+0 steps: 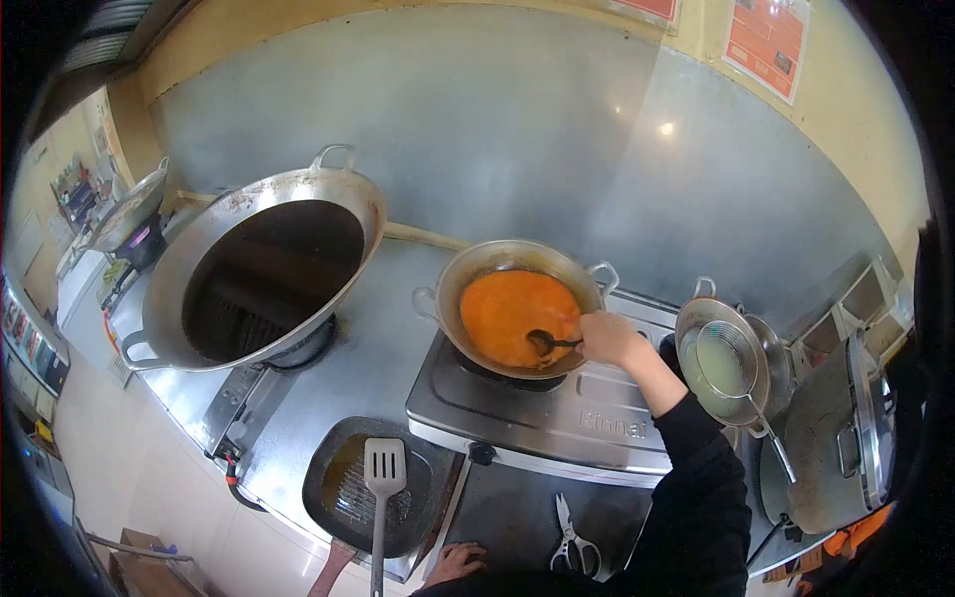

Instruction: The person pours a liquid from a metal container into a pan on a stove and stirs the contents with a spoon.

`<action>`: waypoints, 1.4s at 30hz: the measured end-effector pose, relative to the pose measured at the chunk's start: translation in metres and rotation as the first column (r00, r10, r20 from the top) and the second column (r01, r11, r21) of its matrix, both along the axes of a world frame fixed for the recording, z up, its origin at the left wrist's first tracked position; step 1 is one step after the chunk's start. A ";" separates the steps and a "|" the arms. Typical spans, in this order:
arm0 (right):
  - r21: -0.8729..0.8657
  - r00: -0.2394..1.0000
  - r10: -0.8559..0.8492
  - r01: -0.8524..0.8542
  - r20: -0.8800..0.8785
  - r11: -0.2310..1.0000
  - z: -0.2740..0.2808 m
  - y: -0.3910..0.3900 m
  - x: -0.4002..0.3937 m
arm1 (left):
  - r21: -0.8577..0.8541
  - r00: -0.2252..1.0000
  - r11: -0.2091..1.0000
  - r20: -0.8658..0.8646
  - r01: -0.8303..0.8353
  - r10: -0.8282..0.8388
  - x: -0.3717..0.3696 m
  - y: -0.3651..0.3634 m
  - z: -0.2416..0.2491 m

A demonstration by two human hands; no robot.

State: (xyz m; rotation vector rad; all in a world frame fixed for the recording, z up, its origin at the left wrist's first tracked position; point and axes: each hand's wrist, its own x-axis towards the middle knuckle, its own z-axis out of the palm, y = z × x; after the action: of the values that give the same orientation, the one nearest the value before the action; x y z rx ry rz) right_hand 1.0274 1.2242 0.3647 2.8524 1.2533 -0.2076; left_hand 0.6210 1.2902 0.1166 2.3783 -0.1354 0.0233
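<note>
My right hand is closed round the handle of a dark ladle. The ladle's bowl dips into orange sauce inside a two-handled metal wok, which sits on a gas stove. My left hand lies at the counter's front edge, fingers stretched out, holding nothing that I can see. Just left of it is a square grill pan with a slotted turner lying across it. Scissors rest on the dark surface between my hands.
A large wok of dark liquid stands on a burner at the left. To the right, a smaller pan of pale liquid carries a wire strainer. Beside it is a tall metal pot. A metal splashback rises behind the stove.
</note>
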 end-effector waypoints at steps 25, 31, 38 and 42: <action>0.083 0.968 0.134 -0.119 -0.213 0.989 0.004 0.002 0.003 | 0.040 1.000 0.999 -0.010 0.023 -0.023 0.004 0.002 0.016; 0.026 0.982 0.100 -0.097 -0.160 0.995 0.039 -0.003 -0.037 | 0.056 0.999 0.998 -0.024 0.033 -0.032 0.003 0.002 0.011; -0.112 0.998 -0.022 0.030 0.067 0.993 0.035 -0.020 -0.023 | 0.077 0.997 0.996 -0.058 0.051 -0.046 0.002 0.002 0.004; 0.006 0.990 -0.074 0.074 0.117 0.997 0.000 -0.017 0.007 | 0.031 0.999 0.999 -0.052 -0.011 0.012 0.003 0.000 0.003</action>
State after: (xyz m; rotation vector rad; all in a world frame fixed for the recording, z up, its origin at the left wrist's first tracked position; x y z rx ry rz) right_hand 1.0345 1.2069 0.3649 2.8673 1.1290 -0.0389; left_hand 0.6240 1.2903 0.1199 2.4085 -0.0977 -0.0361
